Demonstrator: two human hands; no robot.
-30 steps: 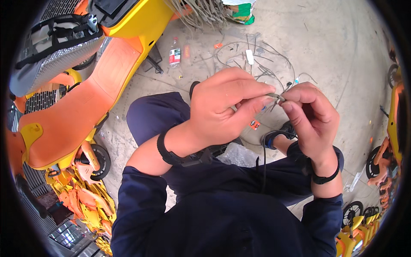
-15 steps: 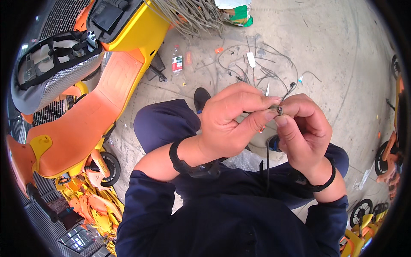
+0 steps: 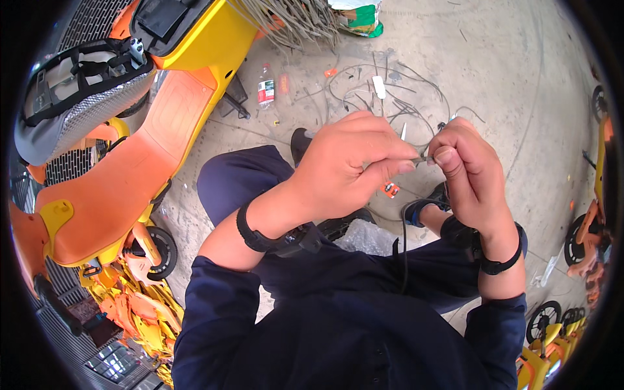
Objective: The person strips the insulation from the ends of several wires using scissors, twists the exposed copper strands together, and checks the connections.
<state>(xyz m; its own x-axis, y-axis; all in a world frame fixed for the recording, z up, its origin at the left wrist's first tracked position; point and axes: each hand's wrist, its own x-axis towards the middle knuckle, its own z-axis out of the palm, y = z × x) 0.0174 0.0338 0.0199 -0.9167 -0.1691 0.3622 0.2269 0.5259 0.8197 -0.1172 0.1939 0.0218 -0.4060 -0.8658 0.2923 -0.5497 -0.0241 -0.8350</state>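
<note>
A thin dark cable [image 3: 404, 253] runs up from my lap toward my fingertips. My left hand [image 3: 351, 166] is closed, pinching a short stretch of cable between thumb and forefinger. Close beside it, my right hand [image 3: 471, 172] is closed too, its thumb and curled forefinger gripping the cable from the other side. Only a sliver of cable shows in the narrow gap between the two pinches; its very end is hidden by the fingers. Below my left fingertips there is a small orange-and-white piece [image 3: 390, 190]; whether it is attached to a cable I cannot tell.
Cut cables [image 3: 416, 97] lie scattered on the concrete floor ahead, with a white tag [image 3: 379, 87] among them. A plastic bottle [image 3: 266, 88] lies to their left, below a bundle of grey cables [image 3: 292, 26]. An orange-and-yellow scooter [image 3: 123, 169] fills the left side. Clear plastic wrap [image 3: 367, 237] lies between my legs.
My hands have drawn slightly apart, and the cable between them now shows as a thin line. My right hand has turned and its fingers have curled. The small orange piece shows more fully.
</note>
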